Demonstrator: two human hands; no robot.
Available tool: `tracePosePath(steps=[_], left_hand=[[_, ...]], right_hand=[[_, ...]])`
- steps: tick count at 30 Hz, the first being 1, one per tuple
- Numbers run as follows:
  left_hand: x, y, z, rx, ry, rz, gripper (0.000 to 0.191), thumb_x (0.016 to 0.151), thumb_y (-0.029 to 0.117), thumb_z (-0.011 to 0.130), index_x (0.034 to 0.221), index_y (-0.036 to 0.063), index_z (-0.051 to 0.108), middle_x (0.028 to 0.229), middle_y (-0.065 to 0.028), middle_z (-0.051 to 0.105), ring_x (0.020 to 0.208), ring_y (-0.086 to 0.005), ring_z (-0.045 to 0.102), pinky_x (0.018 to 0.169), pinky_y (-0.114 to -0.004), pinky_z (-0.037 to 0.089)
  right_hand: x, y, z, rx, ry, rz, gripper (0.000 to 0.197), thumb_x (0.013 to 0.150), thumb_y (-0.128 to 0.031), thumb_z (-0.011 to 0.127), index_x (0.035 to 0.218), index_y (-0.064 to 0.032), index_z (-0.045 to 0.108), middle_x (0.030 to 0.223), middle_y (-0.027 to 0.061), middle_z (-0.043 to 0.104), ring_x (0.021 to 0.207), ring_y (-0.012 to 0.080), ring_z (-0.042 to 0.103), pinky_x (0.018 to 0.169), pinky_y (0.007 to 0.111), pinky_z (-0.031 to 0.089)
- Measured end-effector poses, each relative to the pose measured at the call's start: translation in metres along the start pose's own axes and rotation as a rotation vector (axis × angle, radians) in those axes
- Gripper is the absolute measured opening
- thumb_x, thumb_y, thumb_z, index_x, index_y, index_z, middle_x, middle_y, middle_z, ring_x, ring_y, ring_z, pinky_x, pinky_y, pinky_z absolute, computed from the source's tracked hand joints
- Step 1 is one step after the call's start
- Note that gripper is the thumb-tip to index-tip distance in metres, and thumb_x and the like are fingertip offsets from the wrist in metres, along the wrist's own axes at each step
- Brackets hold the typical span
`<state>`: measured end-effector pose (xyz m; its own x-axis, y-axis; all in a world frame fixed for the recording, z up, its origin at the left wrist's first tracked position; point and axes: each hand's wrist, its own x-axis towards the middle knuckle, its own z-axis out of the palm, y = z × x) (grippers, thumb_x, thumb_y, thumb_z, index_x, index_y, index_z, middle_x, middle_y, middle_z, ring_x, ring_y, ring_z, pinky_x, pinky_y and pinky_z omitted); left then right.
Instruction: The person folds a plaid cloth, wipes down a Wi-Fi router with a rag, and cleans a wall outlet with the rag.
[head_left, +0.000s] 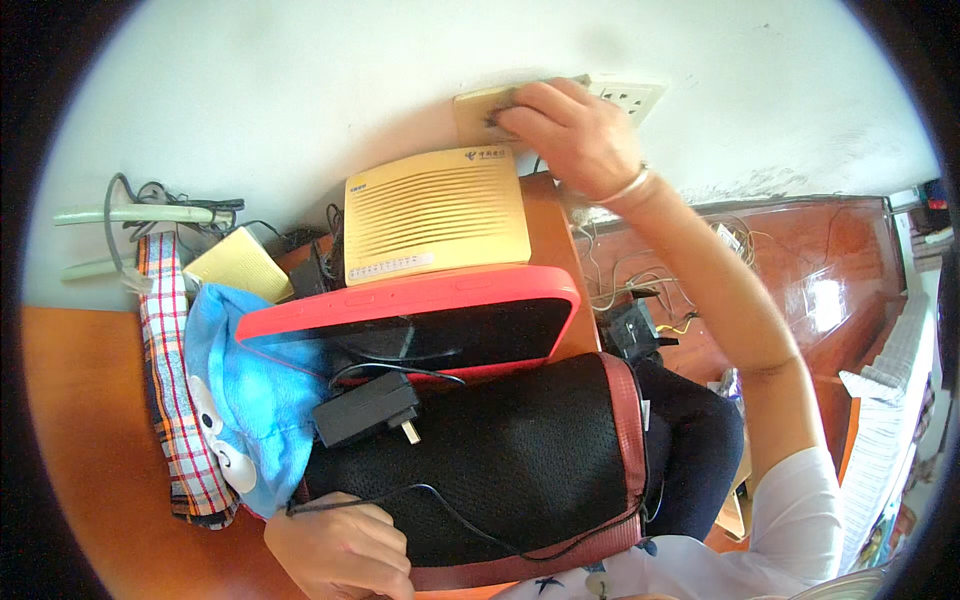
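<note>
My right hand (577, 127) reaches up to the wall, its curled fingers over a yellowed wall plate (474, 112). What lies under those fingers is hidden. My left hand (341, 544) is low at the left edge of a black padded cushion (495, 450) with reddish-brown trim, fingers bent. A thin black cord (480, 525) runs across that hand and over the cushion. Whether the left fingers grip anything is unclear. On the cushion lies a black power adapter (364, 411), its metal prongs bare. Beside my right hand is a white socket panel (628, 97).
Behind the cushion stand a red-framed dark-screened device (420, 300) and a yellowed router (439, 217). A blue plush cloth (259, 390), a plaid fabric (169, 337) and a small yellowed box (240, 264) are at left. Cables and a black router (632, 328) lie at lower right.
</note>
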<state>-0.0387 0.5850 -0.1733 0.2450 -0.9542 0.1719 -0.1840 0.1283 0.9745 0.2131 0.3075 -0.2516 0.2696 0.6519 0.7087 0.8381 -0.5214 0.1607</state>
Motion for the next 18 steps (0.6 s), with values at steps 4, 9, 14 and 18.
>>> tracePosePath(steps=[4, 9, 14, 18], left_hand=[[0.006, -0.007, -0.005, -0.055, -0.042, 0.004, 0.028, 0.084, 0.033, 0.071, 0.092, 0.0081, 0.061, 0.073, -0.0014, 0.058, 0.060, -0.0178, 0.055, 0.048, -0.031, 0.035], [0.007, -0.007, -0.004, -0.041, 0.005, 0.034, 0.025, 0.083, 0.031, 0.072, 0.088, 0.0092, 0.061, 0.068, -0.0001, 0.056, 0.057, -0.0175, 0.054, 0.046, -0.030, 0.034], [0.008, -0.011, -0.004, -0.038, 0.010, 0.064, 0.022, 0.083, 0.030, 0.072, 0.085, 0.0111, 0.061, 0.066, 0.0018, 0.056, 0.054, -0.0168, 0.053, 0.046, -0.030, 0.034], [0.005, -0.011, -0.003, -0.012, 0.003, 0.060, 0.022, 0.083, 0.030, 0.072, 0.084, 0.0113, 0.061, 0.068, 0.0018, 0.059, 0.055, -0.0163, 0.054, 0.046, -0.030, 0.035]], right_hand=[[-0.008, 0.015, -0.002, -0.079, -0.067, -0.100, 0.020, 0.074, -0.016, 0.057, 0.093, -0.0150, 0.058, 0.092, -0.0007, 0.052, 0.084, 0.0179, 0.057, 0.066, 0.030, 0.053], [0.009, -0.012, 0.014, -0.087, -0.065, -0.129, 0.015, 0.075, -0.020, 0.055, 0.089, -0.0154, 0.058, 0.090, -0.0023, 0.051, 0.083, 0.0154, 0.054, 0.064, 0.028, 0.053], [-0.008, -0.003, -0.004, -0.153, -0.214, -0.042, 0.016, 0.073, -0.018, 0.057, 0.089, -0.0152, 0.058, 0.090, -0.0019, 0.052, 0.081, 0.0166, 0.055, 0.061, 0.029, 0.053], [-0.020, -0.006, -0.046, 0.101, -0.160, 0.284, 0.015, 0.077, -0.008, 0.061, 0.091, -0.0097, 0.059, 0.087, 0.0046, 0.057, 0.079, 0.0243, 0.061, 0.063, 0.033, 0.052]])
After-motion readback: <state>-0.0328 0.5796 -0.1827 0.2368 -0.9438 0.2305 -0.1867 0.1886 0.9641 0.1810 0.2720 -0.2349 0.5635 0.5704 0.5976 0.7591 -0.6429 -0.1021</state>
